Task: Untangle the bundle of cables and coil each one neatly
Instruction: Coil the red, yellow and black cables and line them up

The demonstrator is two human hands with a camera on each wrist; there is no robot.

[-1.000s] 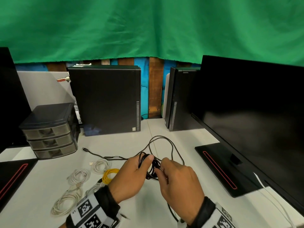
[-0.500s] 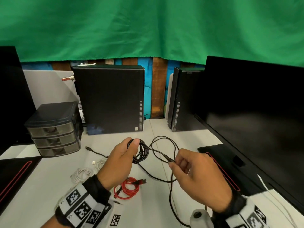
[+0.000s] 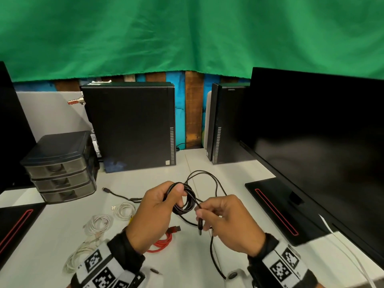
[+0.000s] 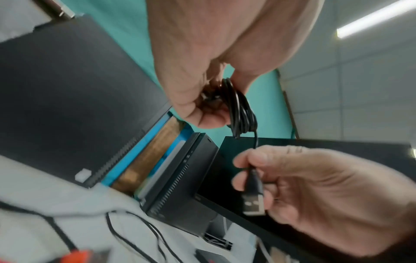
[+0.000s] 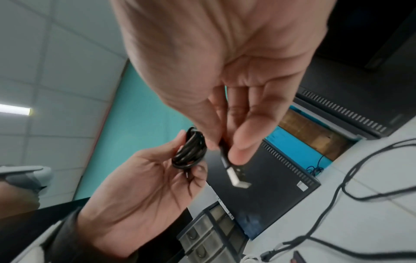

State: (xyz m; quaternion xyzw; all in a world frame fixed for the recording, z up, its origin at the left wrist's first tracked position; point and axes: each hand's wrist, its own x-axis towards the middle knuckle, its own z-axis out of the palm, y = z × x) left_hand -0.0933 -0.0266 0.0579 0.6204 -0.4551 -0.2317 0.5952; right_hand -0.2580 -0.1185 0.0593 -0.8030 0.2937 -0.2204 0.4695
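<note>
right hand (image 3: pixel 226 223): nearest, above the desk; thumb and fingers pinch the black plug body, USB-A plug (image 4: pixel 254 204) pointing down, metal tip exposed
left hand (image 3: pixel 154 213): just left of the right, raised off the desk; thumb and curled fingers grip the black cable coil (image 3: pixel 186 201), several loops bunched together
black cable: short run from coil to the plug between the hands; loose slack (image 3: pixel 212 252) drops under the right hand toward the near edge; another loop (image 3: pixel 207 177) lies on the desk behind the hands
red cable (image 3: pixel 164 241): coiled on the desk under the left wrist, red USB plug sticking out right
white cables (image 3: pixel 93 229): loose coils on the desk left of the hands; smaller white coil (image 3: pixel 124 210) just behind them
thin black cable (image 3: pixel 118 195): lies apart on the desk, runs left from behind the left hand, small plug at its end
white desk (image 3: pixel 207 267): holds everything
drawer unit (image 3: pixel 60 169): three drawers, dark, far left
monitor (image 3: pixel 320 154): right side, screen dark, base with red stripe
PC tower (image 3: pixel 131 125): black, back centre; second black tower (image 3: pixel 226 123) to its right
green cloth (image 3: pixel 187 34): hangs across the back
</note>
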